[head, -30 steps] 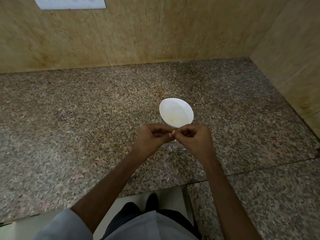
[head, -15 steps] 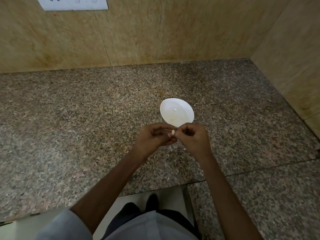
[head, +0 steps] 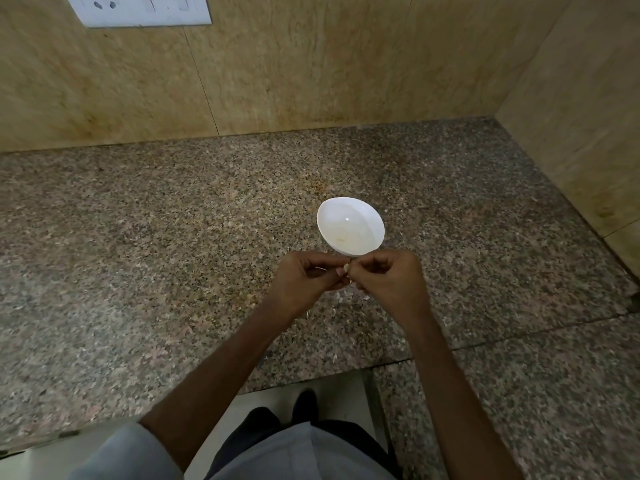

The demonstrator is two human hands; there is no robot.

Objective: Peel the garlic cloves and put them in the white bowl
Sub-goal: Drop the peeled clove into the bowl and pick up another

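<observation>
Pale small garlic clove, pinched by curled fingers of left hand and right hand, may pop loose under a hard tug, short of round white bowl.

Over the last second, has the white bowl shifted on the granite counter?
No. The white bowl keeps its spot on the granite counter, same gap from the counter seam, beyond the left hand and right hand pinching the garlic clove.

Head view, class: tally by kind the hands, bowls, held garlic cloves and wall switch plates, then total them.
Hands: 2 (left hand, right hand)
White bowl: 1
Garlic clove, pinched by both hands: 1
Switch plate: 1
Total: 5
</observation>
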